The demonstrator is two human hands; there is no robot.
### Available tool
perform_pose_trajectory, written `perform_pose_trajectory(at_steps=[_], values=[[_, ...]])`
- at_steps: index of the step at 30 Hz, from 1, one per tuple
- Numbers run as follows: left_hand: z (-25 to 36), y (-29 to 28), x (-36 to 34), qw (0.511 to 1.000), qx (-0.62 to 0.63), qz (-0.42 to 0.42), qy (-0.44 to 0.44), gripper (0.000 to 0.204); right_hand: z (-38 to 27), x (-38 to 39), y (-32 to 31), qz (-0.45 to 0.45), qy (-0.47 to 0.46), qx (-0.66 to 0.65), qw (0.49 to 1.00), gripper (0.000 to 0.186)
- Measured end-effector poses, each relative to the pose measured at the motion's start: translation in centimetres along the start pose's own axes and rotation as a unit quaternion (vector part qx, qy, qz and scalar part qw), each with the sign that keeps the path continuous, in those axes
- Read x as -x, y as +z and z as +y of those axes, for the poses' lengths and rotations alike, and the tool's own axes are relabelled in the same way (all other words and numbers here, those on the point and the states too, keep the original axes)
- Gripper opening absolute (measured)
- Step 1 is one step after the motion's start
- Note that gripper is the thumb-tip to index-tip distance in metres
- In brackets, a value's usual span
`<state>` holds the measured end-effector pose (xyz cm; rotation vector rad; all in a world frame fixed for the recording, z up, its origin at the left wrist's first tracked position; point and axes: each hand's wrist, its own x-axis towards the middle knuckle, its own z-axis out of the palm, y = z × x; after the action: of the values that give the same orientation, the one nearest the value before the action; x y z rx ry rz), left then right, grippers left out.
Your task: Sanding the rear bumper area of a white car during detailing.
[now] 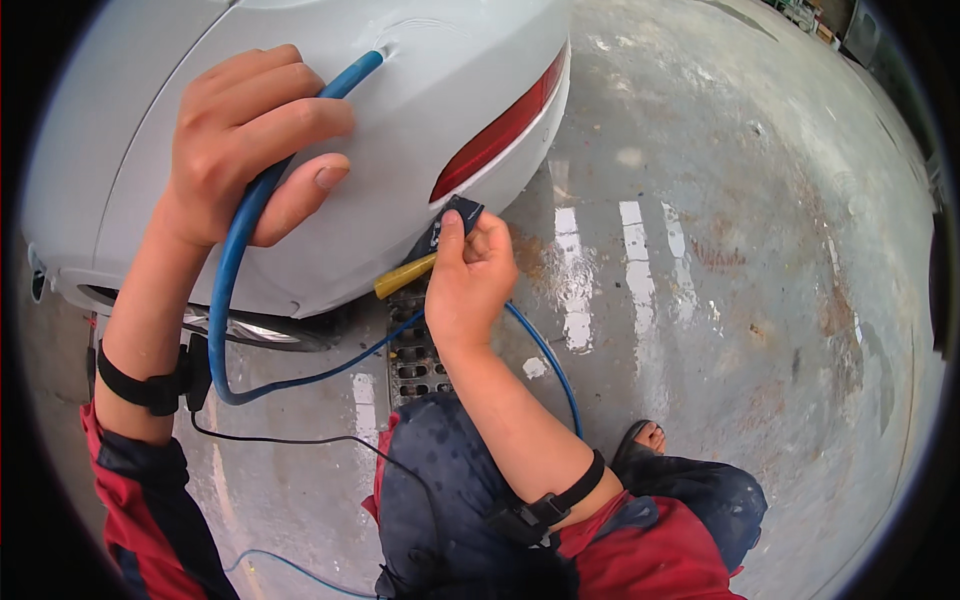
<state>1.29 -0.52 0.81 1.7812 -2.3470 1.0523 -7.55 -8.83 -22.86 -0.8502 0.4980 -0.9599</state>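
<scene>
Two bare hands are working at the rear corner of a white car [330,200]. The left hand [228,140] is gripping a blue hose [230,280], fingers curled over it and thumb underneath, and the hose's mouth is pointing at the upper body panel, where clear ripples are showing on the paint. Whether the mouth is touching the panel, I cannot tell. From the hand the hose is hanging down, bending near the floor [800,330] and running behind the right hand [470,285].

That right hand is pinching a dark, flat piece [460,213] between thumb and fingers, just below the pointed end of the red tail light [500,130]. A yellow strip [402,276] is sticking out beside it, toward the left — how the two are joined is staying hidden.

Below the bumper a slotted drain grate [412,365] is lying in the wet floor, with part of a wheel [260,332] showing to its left. Black straps are circling both forearms, and a thin black cable [290,441] is trailing from the left one — sagging toward the person's dark trousers [440,470].
</scene>
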Motion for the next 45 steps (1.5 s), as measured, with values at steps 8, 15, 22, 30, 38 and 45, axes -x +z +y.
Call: perform_pose_trajectory(at_steps=[8, 15, 22, 30, 38, 45], values=[[0.1, 0.1, 0.0, 1.0, -0.01, -0.001, -0.008, 0.021, -0.4, -1.3, -0.5, -0.045, 0.051, 0.048, 0.997, 0.021], [0.2, 0.0, 0.0, 1.0, -0.014, -0.008, -0.009, 0.022, -1.4, -1.6, -0.3, -0.088, 0.166, -0.03, 0.982, 0.018], [0.2, 0.1, 0.0, 1.0, -0.013, -0.006, -0.013, 0.028, -2.7, -2.0, -0.1, -0.109, 0.233, -0.011, 0.966, 0.022], [0.3, 0.0, 0.1, 0.999, -0.029, -0.015, 0.01, 0.037, -3.7, -2.7, 0.4, -0.095, 0.4, -0.154, 0.899, 0.031], [0.4, -0.1, 0.1, 1.0, -0.01, -0.009, 0.004, 0.036, -3.6, -2.6, 0.9, -0.049, 0.091, 0.147, 0.984, 0.035], [0.4, 0.0, 0.1, 1.0, -0.012, -0.009, -0.001, 0.035, -3.7, -2.1, 1.2, -0.068, 0.268, -0.012, 0.961, 0.036]])
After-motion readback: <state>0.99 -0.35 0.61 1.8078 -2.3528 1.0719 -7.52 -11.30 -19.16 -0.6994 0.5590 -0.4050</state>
